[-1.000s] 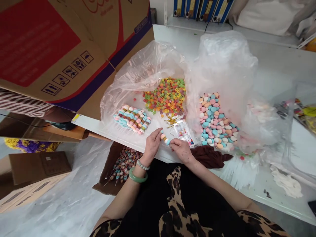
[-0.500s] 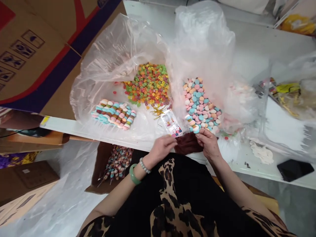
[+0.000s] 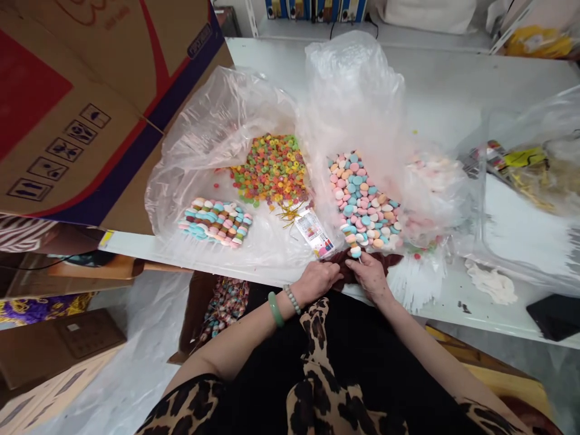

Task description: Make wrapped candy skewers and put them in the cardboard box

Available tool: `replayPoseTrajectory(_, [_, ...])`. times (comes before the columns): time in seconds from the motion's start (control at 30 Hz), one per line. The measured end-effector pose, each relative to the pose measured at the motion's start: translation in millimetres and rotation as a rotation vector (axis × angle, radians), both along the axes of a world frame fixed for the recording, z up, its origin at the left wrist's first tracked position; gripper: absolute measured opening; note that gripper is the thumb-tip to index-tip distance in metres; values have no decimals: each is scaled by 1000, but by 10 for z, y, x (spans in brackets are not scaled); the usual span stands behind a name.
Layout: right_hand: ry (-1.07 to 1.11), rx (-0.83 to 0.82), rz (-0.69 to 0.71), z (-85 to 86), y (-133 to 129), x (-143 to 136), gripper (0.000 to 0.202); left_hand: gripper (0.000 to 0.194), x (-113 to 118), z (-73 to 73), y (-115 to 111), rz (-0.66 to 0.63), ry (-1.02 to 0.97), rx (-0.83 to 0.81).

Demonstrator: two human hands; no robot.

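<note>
The right hand (image 3: 370, 277) pinches a pastel candy skewer (image 3: 353, 241) upright; the left hand (image 3: 319, 280) lies palm-down, fingers curled, contents hidden.

The big carton (image 3: 118, 90) is brown, red and purple; the bangle (image 3: 275, 309) is green.

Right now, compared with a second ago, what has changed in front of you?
The short candy string has moved rightward, from left of the printed card to the near edge of the pastel candies. The left hand has let go; the right hand holds it. The ring candies and bundled strings stayed put.
</note>
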State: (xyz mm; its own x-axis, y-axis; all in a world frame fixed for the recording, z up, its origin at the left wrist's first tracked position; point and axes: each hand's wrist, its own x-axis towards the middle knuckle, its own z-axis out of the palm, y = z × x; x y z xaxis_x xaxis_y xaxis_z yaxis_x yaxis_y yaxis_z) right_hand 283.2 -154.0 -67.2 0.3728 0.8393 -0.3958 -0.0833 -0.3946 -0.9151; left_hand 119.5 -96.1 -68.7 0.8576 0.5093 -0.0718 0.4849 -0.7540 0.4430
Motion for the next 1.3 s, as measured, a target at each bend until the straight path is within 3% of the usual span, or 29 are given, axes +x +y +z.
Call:
replayPoseTrajectory(0.13, [-193, -19, 80, 29, -133, 63, 24, 23, -204, 104, 6, -72, -117, -113])
replayPoseTrajectory(0.23, [-354, 20, 186, 58, -225, 65, 21, 31, -336, 109, -22, -4, -230, -188])
replayPoseTrajectory(0.3, [-455, 51, 229, 64, -259, 30, 9, 30, -376, 67, -44, 39, -254, -216])
replayPoseTrajectory(0.53, [-723, 128, 229, -36, -303, -83, 18, 21, -209, -53, -87, 80, -21, -27])
replayPoseTrajectory(0.7, [-709, 101, 195, -25, -257, -90, 31, 24, -145, 0, -101, 24, 26, 10])
replayPoseTrajectory(0.8, [-647, 93, 146, 38, -260, -94, 32, 19, -246, 46, -121, -21, 3, -33])
replayPoseTrajectory(0.87, [-523, 95, 113, 90, -297, -76, 25, 28, -371, 107, -125, 3, -99, -108])
replayPoseTrajectory(0.93, [-350, 72, 61, 144, -324, -42, 23, 39, -500, 193, -94, 134, -227, -202])
replayPoseTrajectory(1.0, [-218, 55, -3, 199, -287, -21, 27, 33, -574, 287, -4, 402, -272, -244])
replayPoseTrajectory(1.07, [-150, 80, -46, 253, -153, -45, 26, 27, -552, 358, 151, 686, -186, -202])
replayPoseTrajectory(1.1, [-111, 100, -53, 279, -54, -78, 24, 34, -505, 377, 243, 777, -118, -176])
replayPoseTrajectory(1.2, [93, 127, -37, 344, 273, -234, 24, 48, -300, 361, 509, 859, 2, -174])
replayPoseTrajectory(1.3, [277, 108, -4, 372, 484, -359, 28, 37, -159, 281, 666, 905, -18, -226])
